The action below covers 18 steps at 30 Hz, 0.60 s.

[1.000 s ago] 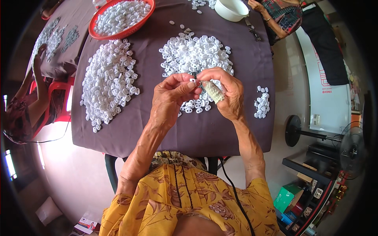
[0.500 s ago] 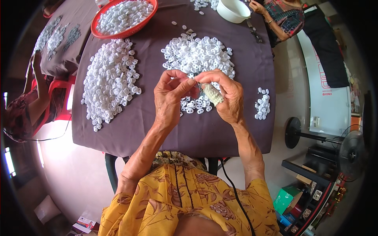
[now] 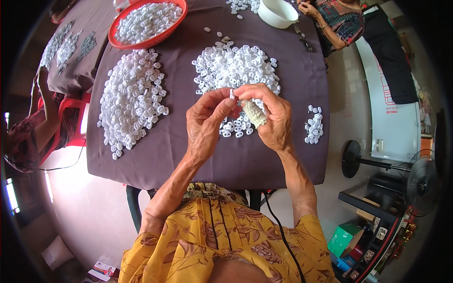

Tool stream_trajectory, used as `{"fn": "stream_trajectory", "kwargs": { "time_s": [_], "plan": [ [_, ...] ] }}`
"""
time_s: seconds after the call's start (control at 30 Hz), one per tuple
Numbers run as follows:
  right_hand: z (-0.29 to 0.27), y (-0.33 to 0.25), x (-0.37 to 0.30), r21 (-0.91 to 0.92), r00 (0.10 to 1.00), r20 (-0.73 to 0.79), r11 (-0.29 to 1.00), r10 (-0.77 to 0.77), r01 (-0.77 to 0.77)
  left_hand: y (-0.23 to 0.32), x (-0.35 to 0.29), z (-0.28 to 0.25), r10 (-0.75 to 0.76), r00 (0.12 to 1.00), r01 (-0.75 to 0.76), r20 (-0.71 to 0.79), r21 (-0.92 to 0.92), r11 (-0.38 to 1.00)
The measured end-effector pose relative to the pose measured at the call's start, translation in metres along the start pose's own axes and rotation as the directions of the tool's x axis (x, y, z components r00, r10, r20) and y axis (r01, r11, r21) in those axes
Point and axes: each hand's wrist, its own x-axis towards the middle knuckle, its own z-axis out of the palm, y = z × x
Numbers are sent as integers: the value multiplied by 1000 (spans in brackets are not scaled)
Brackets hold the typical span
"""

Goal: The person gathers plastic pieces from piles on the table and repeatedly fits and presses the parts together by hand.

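My left hand (image 3: 204, 120) pinches a small white oval plastic piece (image 3: 232, 94) between thumb and forefinger. My right hand (image 3: 273, 115) meets it there, forefinger bent against the piece. A cream, bumpy wrapping (image 3: 254, 113) covers a digit of the right hand, apparently the thumb. Something small and dark shows at its tip, too small to name. Right behind both hands lies a heap of white oval pieces with dark openings (image 3: 236, 66); several more lie beneath the fingers. The hands partly hide this heap.
A larger white heap (image 3: 132, 99) lies left, a small cluster (image 3: 314, 125) right. At the back stand a red basket (image 3: 112, 35) full of pieces and a white tub (image 3: 278, 21). Black-handled snippers (image 3: 304, 40) lie near a co-worker's hand (image 3: 309, 9). Another person sits left.
The white piece now stands more upright between my fingertips, and my left fingers have shifted slightly. The right hand stays almost in place.
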Motion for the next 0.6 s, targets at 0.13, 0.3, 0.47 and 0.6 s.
{"fn": "stream_trajectory", "kwargs": {
  "time_s": [0.13,0.3,0.47,0.6],
  "plan": [
    [1,0,-1,59,999,12,997,41,-41,1,2,-4,3,1000,1,-27,135,991],
    [-7,2,5,-20,999,8,999,-50,50,3,5,-9,-75,997,68,31,193,979],
    [-6,7,5,-13,995,78,998,-55,57,7,5,-9,-75,997,70,23,162,984],
    [-7,3,4,194,991,93,975,94,-111,5,6,-10,-121,992,121,20,-36,992]
  ]
}}
